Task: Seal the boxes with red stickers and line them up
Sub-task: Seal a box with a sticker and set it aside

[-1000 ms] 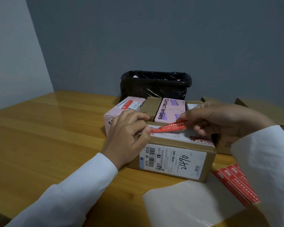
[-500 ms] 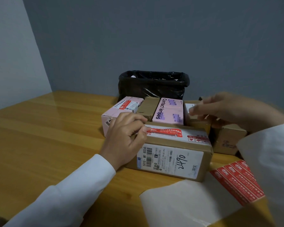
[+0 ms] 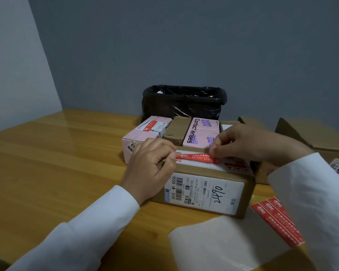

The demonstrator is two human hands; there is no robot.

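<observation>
The sticker sheet [image 3: 237, 245] lies nearest, on the table [image 3: 47, 173], with unused red stickers [image 3: 278, 222] at its right end.

Just beyond it stands the brown box [image 3: 204, 192], its long axis running left to right and its labelled side facing the viewer. The red sticker [image 3: 197, 158] lies on the top face, its long axis parallel to that of the box.

The left hand [image 3: 151, 173] sits at the left end of the box, fingers curled, fingertip and thumb pinching or pressing the sticker's left end. The right hand [image 3: 249, 145] reaches in from the right, fingers curled down onto the sticker's right end. Whether it pinches or only presses cannot be told.

The sticker spans the gap between the two hands, each equally close to its own end. Judgement: pressing should proceed along that axis.

Farther back, pink boxes [image 3: 149, 132] and a plain box [image 3: 176, 130] stand in a row. The black bin [image 3: 184, 102] sits farthest.
</observation>
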